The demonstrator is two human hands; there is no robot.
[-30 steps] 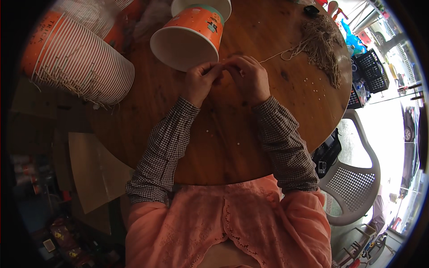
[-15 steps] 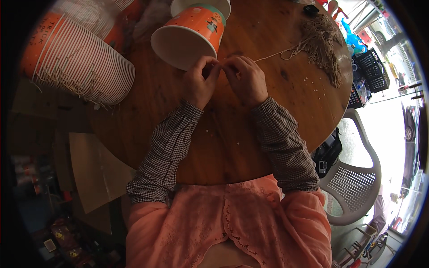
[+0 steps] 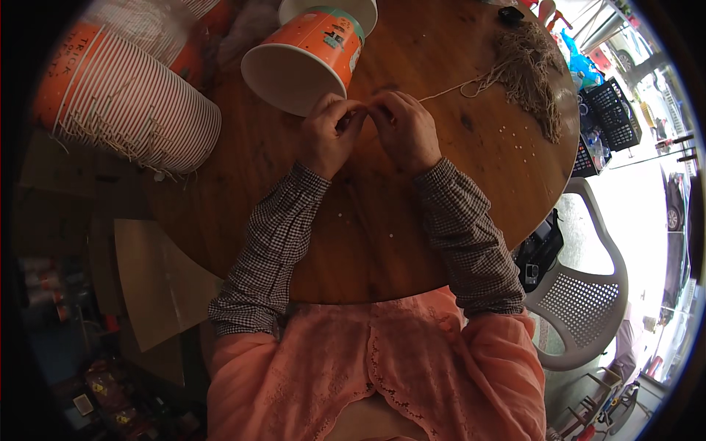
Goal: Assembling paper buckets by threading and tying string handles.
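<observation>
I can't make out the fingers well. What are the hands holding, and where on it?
Both hands, left and right, pinch the near end of a thin string between fingertips; its far end runs to the string bundle.

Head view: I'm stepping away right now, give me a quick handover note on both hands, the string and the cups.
Left hand and right hand: fingertips pinched together at the table's middle, working the end of a thin tan string.
The string runs right to a loose bundle of cut strings.
An orange paper cup lies on its side just behind the hands, mouth toward the person.
A long nested stack of cups with strings hanging lies at left on the round wooden table.
Whether the string is tied yet cannot be seen.
</observation>
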